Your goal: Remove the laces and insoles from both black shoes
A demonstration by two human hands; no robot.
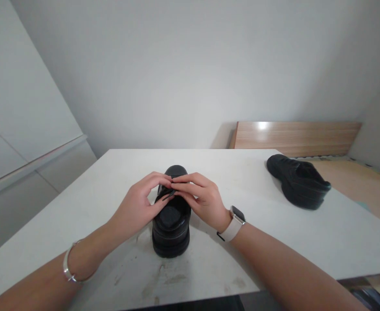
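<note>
A black thick-soled shoe (171,224) stands on the white table (274,242) right in front of me, heel toward me and toe pointing away. Both hands meet over its lacing area. My left hand (141,203) pinches a black lace between thumb and fingertips. My right hand (201,198), with a watch on its wrist, has its fingers curled and pressed onto the same lace. The fingertips of both hands touch above the shoe's opening. The shoe's tongue is mostly hidden by the fingers.
A second black shoe (298,181) lies on the table at the right, near the far edge. Behind it stands a wooden board (296,136) against the wall. A dark object (368,287) shows at the lower right corner. Smudges mark the table's near edge.
</note>
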